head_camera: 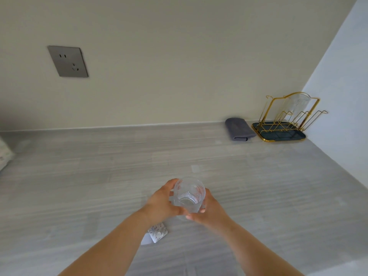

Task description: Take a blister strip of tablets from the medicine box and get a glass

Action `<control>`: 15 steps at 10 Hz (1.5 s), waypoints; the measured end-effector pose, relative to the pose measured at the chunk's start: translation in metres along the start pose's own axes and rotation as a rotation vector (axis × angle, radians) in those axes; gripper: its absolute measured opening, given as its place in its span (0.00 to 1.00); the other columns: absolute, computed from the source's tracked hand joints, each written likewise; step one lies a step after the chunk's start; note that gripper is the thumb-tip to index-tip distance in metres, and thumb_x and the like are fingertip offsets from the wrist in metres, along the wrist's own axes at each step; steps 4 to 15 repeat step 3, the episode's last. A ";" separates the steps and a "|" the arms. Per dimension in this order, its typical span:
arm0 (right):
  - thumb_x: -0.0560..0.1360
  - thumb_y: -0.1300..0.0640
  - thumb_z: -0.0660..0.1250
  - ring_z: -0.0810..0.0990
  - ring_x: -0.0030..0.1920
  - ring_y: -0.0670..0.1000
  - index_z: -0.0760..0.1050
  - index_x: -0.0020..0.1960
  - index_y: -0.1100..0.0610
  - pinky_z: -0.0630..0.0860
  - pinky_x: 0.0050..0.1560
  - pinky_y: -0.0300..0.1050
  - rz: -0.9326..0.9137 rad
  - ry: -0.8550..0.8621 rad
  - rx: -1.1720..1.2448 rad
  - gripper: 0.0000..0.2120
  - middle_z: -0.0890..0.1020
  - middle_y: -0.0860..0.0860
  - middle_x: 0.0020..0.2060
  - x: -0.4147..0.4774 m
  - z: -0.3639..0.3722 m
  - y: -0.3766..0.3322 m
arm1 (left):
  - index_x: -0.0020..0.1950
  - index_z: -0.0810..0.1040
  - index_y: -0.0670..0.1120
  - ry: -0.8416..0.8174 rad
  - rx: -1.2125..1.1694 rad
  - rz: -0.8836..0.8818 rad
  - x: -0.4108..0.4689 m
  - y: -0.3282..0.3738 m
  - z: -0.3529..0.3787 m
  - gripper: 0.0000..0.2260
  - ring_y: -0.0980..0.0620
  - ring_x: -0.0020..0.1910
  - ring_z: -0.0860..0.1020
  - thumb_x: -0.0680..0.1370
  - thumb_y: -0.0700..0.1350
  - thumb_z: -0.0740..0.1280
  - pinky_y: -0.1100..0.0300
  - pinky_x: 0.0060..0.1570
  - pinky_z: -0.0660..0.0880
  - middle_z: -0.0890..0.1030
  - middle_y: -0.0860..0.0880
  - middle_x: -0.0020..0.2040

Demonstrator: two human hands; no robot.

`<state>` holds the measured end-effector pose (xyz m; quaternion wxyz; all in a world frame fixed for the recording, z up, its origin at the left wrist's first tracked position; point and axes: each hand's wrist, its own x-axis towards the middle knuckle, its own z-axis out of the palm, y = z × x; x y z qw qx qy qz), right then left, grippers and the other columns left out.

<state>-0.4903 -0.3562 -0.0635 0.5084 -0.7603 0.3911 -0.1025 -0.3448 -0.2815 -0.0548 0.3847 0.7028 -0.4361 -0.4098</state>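
A clear ribbed glass is held with its mouth facing me, over the middle of the grey counter. My left hand wraps its left side and my right hand grips its right side and base. A silver blister strip lies flat on the counter just under my left forearm, partly hidden by it. At the far left edge a white box shows only in part; I cannot tell if it is the medicine box.
A gold wire rack on a dark tray stands in the back right corner with another glass on it. A folded grey cloth lies beside it. A wall socket sits on the back wall.
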 end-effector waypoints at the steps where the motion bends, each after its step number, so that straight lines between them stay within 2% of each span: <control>1: 0.64 0.59 0.72 0.76 0.54 0.47 0.60 0.67 0.53 0.74 0.53 0.40 0.027 -0.007 -0.039 0.35 0.75 0.46 0.55 -0.003 0.000 0.000 | 0.68 0.63 0.52 0.014 0.048 -0.005 -0.005 0.000 -0.001 0.36 0.55 0.57 0.70 0.65 0.40 0.75 0.58 0.60 0.71 0.72 0.55 0.56; 2: 0.67 0.61 0.69 0.76 0.49 0.48 0.60 0.67 0.53 0.73 0.51 0.41 0.084 0.053 -0.062 0.31 0.74 0.48 0.52 -0.013 0.002 0.005 | 0.69 0.63 0.49 0.106 0.057 -0.022 -0.016 -0.010 -0.006 0.33 0.54 0.55 0.70 0.68 0.40 0.73 0.60 0.59 0.68 0.71 0.52 0.55; 3: 0.71 0.61 0.66 0.75 0.48 0.49 0.61 0.67 0.56 0.71 0.52 0.39 0.142 0.159 -0.099 0.27 0.76 0.54 0.57 -0.029 0.008 0.008 | 0.65 0.69 0.45 0.238 0.042 -0.047 -0.033 -0.016 -0.015 0.23 0.52 0.53 0.72 0.72 0.37 0.69 0.63 0.55 0.67 0.73 0.50 0.51; 15: 0.71 0.61 0.66 0.75 0.48 0.49 0.61 0.67 0.56 0.71 0.52 0.39 0.142 0.159 -0.099 0.27 0.76 0.54 0.57 -0.029 0.008 0.008 | 0.65 0.69 0.45 0.238 0.042 -0.047 -0.033 -0.016 -0.015 0.23 0.52 0.53 0.72 0.72 0.37 0.69 0.63 0.55 0.67 0.73 0.50 0.51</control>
